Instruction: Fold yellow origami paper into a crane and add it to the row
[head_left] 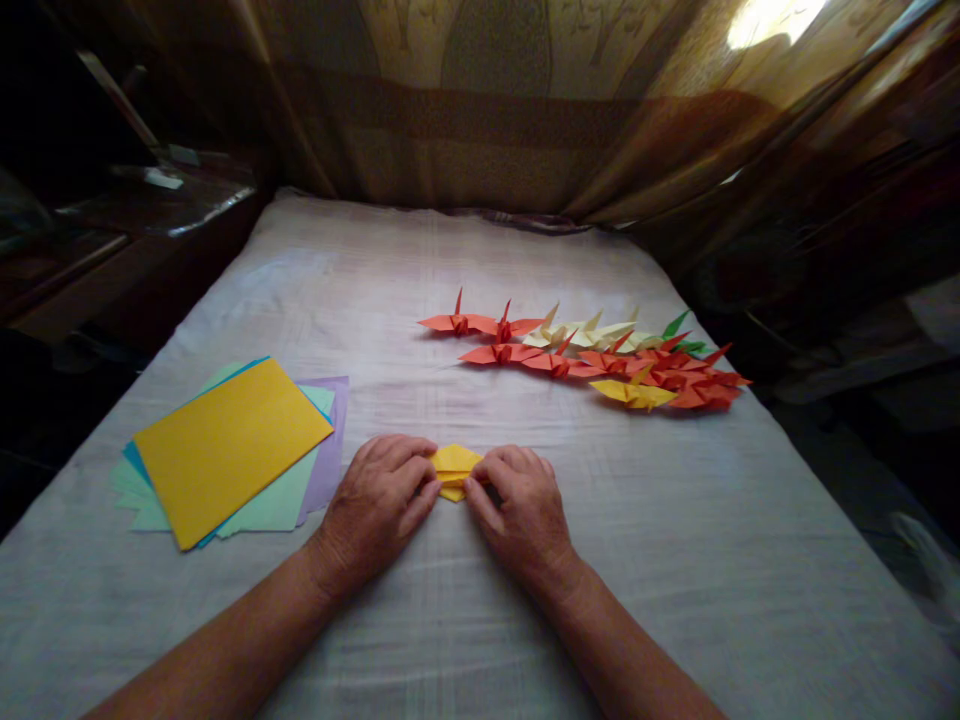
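Note:
A small piece of folded yellow origami paper (455,461) lies on the cloth in front of me, with crosswise folds showing across its middle. My left hand (386,490) pinches its left end between thumb and fingers. At the opposite end, my right hand (521,505) grips the paper the same way. Both ends of the piece are hidden under my fingertips. Beyond my hands, to the right, stand several folded paper cranes: red cranes (501,354), cream cranes (589,332), a yellow crane (634,394) and a green one (679,335) at the back.
A pale cloth (390,260) covers the table. Left of my hands lies a fanned stack of paper, with a yellow sheet (232,450) above blue, mint and purple sheets (326,460). A patterned curtain (495,110) hangs behind the far edge. Dark furniture (150,215) stands at left.

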